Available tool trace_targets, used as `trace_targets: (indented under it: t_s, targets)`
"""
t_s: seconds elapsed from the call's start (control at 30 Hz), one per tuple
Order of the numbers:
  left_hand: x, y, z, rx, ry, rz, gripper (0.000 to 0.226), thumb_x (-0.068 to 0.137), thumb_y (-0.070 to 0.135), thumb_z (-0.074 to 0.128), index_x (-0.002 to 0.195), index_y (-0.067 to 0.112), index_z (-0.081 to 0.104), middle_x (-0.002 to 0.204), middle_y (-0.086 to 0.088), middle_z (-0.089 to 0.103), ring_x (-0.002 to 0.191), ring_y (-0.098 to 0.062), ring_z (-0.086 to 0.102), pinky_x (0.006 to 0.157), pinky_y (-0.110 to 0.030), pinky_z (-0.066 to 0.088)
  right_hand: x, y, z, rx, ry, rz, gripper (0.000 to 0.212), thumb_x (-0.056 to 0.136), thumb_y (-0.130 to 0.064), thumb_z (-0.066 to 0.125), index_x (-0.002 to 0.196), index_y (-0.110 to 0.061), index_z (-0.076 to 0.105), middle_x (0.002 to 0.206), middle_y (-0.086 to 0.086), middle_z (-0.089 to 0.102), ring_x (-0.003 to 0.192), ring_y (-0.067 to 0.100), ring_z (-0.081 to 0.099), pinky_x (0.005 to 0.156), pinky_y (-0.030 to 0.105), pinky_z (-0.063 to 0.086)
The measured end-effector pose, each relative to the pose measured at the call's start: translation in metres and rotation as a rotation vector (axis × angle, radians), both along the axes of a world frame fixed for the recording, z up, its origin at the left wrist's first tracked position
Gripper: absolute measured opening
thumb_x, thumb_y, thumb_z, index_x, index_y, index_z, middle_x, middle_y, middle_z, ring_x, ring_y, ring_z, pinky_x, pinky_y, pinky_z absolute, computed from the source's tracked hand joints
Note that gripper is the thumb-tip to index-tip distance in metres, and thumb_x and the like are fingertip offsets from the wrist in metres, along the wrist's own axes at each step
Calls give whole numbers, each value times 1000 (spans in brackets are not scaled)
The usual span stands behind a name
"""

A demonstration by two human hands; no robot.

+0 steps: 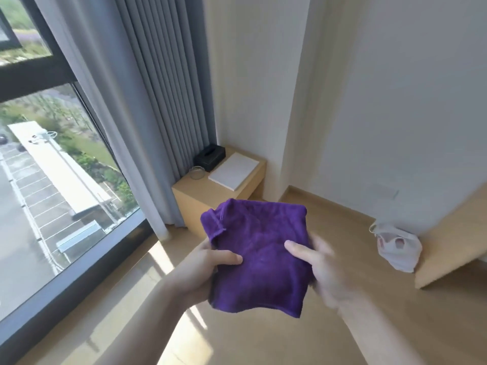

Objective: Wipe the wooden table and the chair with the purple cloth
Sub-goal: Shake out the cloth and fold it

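A folded purple cloth (pixel 259 255) hangs in the air in front of me, held between both hands. My left hand (pixel 204 262) grips its left edge with the thumb lying on top. My right hand (pixel 320 262), blurred, grips the right edge, thumb on the cloth. Beyond the cloth, in the corner by the curtain, stands a small light wooden table (pixel 195 192). No chair is in view.
On the small table lie a black tissue box (pixel 210 153), a glass ashtray (pixel 196 172) and a white pad (pixel 234 167). A white plastic bag (pixel 396 246) sits on the floor beside a wooden furniture edge (pixel 453 241) at right. Grey curtains (pixel 158 88) and a big window are at left.
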State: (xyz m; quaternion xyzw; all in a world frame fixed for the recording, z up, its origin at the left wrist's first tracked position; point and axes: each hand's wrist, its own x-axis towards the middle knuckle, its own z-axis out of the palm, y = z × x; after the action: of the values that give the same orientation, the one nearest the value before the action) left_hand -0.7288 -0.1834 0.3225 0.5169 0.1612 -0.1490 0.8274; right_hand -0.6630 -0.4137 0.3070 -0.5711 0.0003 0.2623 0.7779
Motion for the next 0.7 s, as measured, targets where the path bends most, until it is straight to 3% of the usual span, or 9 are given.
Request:
trace_targets:
  t_s: [0.07, 0.17, 0.23, 0.27, 0.33, 0.4, 0.5, 0.6, 0.7]
  targets:
    - [36, 2, -1, -36, -6, 45, 34, 67, -1, 73, 97, 16, 77, 109, -19, 73, 99, -40, 72, 75, -44, 59, 48, 4, 5, 22, -30, 74, 39, 83, -24, 71, 121, -13, 71, 115, 11, 74, 104, 31, 71, 77, 35, 59]
    - [80, 11, -4, -92, 1, 81, 31, 66, 0, 70, 95, 10, 78, 104, -20, 73, 95, -38, 72, 75, -43, 59, 107, 16, 5, 117, 38, 104, 51, 70, -44, 85, 111, -13, 76, 103, 11, 72, 96, 31, 67, 78, 36, 56]
    - [111, 23, -9, -120, 15, 82, 28, 65, 1, 69, 91, 7, 79, 99, -20, 73, 91, -36, 73, 74, -41, 59, 147, 27, -2, 130, 114, 82, 78, 64, -56, 89, 122, -8, 72, 123, 22, 68, 116, 42, 64, 99, 49, 51]
    - [127, 30, -13, -134, 23, 73, 27, 65, 0, 69, 89, 6, 79, 96, -19, 73, 89, -35, 73, 74, -40, 59, 167, 34, -6, 101, 135, 92, 82, 69, -62, 83, 128, -7, 68, 136, 27, 60, 128, 47, 55, 110, 57, 41]
    - [163, 45, -22, -153, 55, 20, 27, 66, 0, 68, 91, 5, 78, 98, -19, 72, 91, -34, 72, 78, -41, 58, 211, 46, -18, -13, 147, 171, 73, 85, -68, 61, 128, -10, 69, 145, 33, 47, 131, 50, 49, 116, 65, 25]
    - [205, 63, -33, -146, 108, -55, 32, 66, 1, 69, 98, 3, 76, 107, -22, 69, 99, -37, 69, 88, -46, 55, 259, 59, -30, -149, 129, 295, 70, 90, -69, 49, 124, -13, 72, 139, 33, 53, 117, 41, 55, 113, 60, 35]
    - [275, 87, -50, -153, 167, -198, 39, 67, 2, 68, 106, 0, 71, 112, -24, 64, 102, -39, 65, 91, -46, 53, 329, 78, -36, -281, 120, 508, 75, 84, -71, 57, 128, -11, 69, 124, 20, 69, 116, 33, 66, 101, 43, 53]
    - [340, 110, -61, -140, 236, -364, 49, 74, 4, 65, 122, -2, 64, 122, -27, 60, 108, -41, 61, 97, -48, 50, 392, 100, -30, -340, 138, 666, 51, 82, -45, 76, 116, -7, 73, 121, 20, 71, 109, 32, 70, 91, 41, 57]
    - [401, 145, -77, -92, 272, -467, 57, 80, 11, 70, 134, 1, 56, 132, -26, 57, 119, -42, 55, 106, -51, 43, 451, 121, -30, -393, 95, 653, 28, 85, -20, 74, 111, -8, 73, 109, 19, 75, 90, 28, 75, 71, 33, 60]
